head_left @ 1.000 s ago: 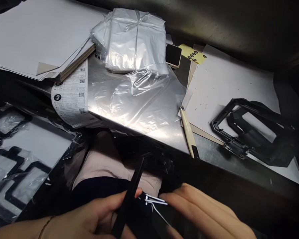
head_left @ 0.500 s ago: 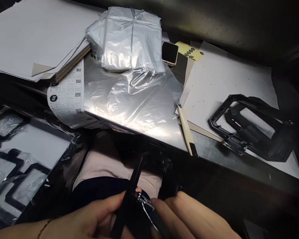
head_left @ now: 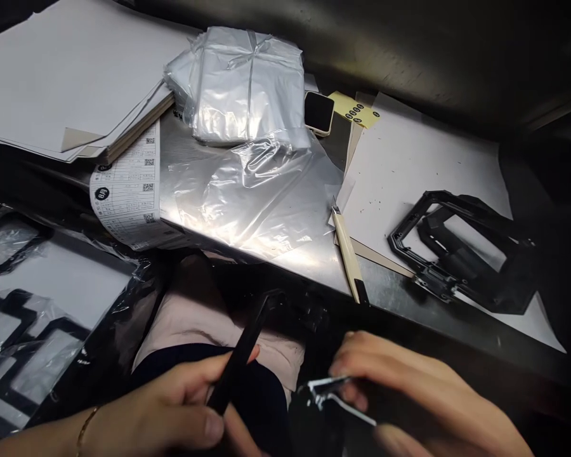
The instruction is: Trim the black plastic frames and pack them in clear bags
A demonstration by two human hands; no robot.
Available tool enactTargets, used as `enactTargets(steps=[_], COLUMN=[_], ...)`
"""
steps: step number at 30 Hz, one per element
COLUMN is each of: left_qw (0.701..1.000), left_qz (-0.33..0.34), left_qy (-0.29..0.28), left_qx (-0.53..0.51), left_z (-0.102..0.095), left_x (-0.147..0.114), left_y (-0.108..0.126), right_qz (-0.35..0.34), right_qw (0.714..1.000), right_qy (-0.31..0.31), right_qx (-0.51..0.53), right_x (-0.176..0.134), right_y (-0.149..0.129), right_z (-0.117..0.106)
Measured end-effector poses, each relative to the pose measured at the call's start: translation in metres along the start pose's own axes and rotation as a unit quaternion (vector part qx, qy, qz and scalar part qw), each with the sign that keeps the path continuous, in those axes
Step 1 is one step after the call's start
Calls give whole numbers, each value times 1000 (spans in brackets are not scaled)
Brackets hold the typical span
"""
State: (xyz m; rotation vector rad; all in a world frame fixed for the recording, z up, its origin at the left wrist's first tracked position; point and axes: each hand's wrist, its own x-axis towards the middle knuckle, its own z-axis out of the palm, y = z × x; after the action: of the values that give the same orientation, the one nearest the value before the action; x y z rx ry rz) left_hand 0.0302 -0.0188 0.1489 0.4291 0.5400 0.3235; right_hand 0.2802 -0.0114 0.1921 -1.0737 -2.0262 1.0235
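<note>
Holding a black frame in the left hand, at the near middle of the scene, with thumb and fingers clamped on its tilted bar. Gripping a small metal tool in the right hand, just right of that bar and apart from it, with fingers closed on the upper handle and thumb by the end of the lower one; too blurred to tell more. Sitting with pale trousers just beyond the left hand, at a metal bench. On the bench, to the right: a cutter, and black parts resting on a white sheet. Far middle: a tied stack of bags behind a loose bag, beside a phone and yellow stickers. Far left: a paper stack, with labels hanging over the bench edge. Near left: bagged frames.
</note>
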Motion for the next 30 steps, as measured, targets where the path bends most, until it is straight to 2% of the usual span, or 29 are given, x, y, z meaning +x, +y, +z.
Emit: enactTargets(steps=[2,4,7,9,10,12,13,15,17,18,19,20,22,26,28,30], left_qw=[999,997,983,975,975,965,954,934,936,938,940,941,942,941,940,940], left_qz=[29,16,-54,-58,-31,54,90,117,103,89,73,58,25,-34,-49,-54], left_qy=[-10,-42,-116,-128,-101,3,60,138,149,143,132,121,100,68,64,65], left_qx=[15,61,135,170,196,257,281,307,302,303,305,309,318,329,331,329], left_z=[-5,-9,-13,-13,-13,-14,-15,-18,-21,-22,-22,-22,-19,-8,-4,-2], left_x=[9,20,34,38,38,38,37,37,37,37,37,38,37,35,32,29], left_y=[10,25,53,66,70,72,71,68,67,69,71,74,81,85,83,80], right_qz=[1,11,54,95,117,158,175,178,145,131,123,122,139,163,164,156], right_qw=[996,993,994,993,992,985,982,982,988,984,970,945,895,840,820,817], right_qy=[42,23,-69,-55,-19,57,69,49,61,101,155,212,275,252,235,205], right_qx=[-82,-119,-67,-39,-36,-26,-11,38,-2,-63,-139,-217,-323,-452,-495,-516], right_x=[3,8,14,12,9,1,-3,-8,-6,-3,3,9,24,45,47,45], right_y=[7,12,18,20,20,18,16,13,16,21,29,40,66,102,103,98], right_z=[-12,-17,-14,-7,-4,1,2,-2,-12,-19,-26,-33,-45,-48,-40,-31])
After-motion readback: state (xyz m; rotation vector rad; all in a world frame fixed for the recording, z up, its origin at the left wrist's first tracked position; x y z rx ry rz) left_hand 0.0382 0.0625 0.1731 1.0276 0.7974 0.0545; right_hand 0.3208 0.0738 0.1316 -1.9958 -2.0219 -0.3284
